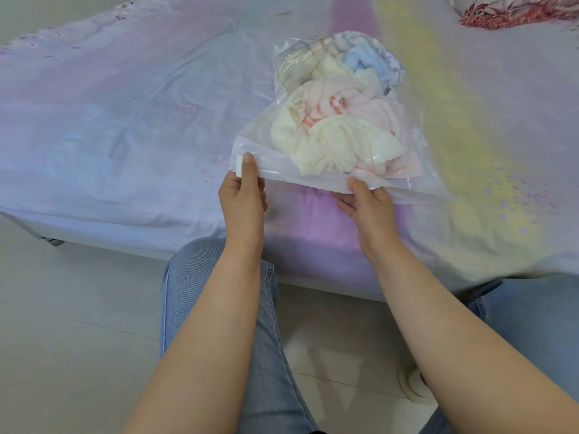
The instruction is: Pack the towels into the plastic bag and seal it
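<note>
At bed [94, 136] edge: left hand [242, 195] fingers pinched shut on the white slider at the plastic bag [260, 145] mouth's left end, right hand [368, 203] clamps mid-seam, tensioning it for zipping. Towels [338, 126] all inside; seal probably still open, hard to tell.

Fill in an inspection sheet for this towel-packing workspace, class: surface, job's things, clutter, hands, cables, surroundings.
Surface: bed sheet, pastel, wrinkled, with small printed flowers.
Job's things: plastic bag lying on the bed; towels in cream, pink and blue bunched inside it; a white slider at the left end of the bag's mouth.
Clutter: nothing seen.
Hands: left hand has a grip on the slider end; right hand pinches the bag's mouth further right.
Cables: nothing seen.
Surroundings: tiled floor; patterned pillow at the far right corner; jeans.
</note>
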Demonstrator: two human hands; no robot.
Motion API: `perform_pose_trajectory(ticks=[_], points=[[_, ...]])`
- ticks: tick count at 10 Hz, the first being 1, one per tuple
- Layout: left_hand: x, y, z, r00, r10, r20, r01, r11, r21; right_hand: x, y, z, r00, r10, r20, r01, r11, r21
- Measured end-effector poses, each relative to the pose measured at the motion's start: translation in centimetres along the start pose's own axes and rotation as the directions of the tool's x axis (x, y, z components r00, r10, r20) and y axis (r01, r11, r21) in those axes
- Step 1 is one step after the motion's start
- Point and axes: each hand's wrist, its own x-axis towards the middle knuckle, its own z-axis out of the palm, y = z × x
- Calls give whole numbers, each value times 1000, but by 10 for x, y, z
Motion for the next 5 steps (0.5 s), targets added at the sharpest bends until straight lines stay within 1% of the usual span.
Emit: perform_pose_trajectory(ticks=[1,2,3,4,5], points=[[-6,-10,6,977,22,213,-60,982,177,3,3,-4,999,-6,46,9,998,-63],[-10,-19,17,945,-9,327,-105,939,329,8,3,-4,996,-2,87,12,993,-114],[-12,-24,26,926,-63,371,-87,924,373,20,-1,-5,996,21,92,-4,984,-177],[-13,-28,31,897,-101,430,-74,925,372,37,-12,-8,984,86,158,-54,979,-195],[-16,-29,34,886,-110,451,-82,919,386,40,-25,-16,932,179,315,-126,975,-183]])
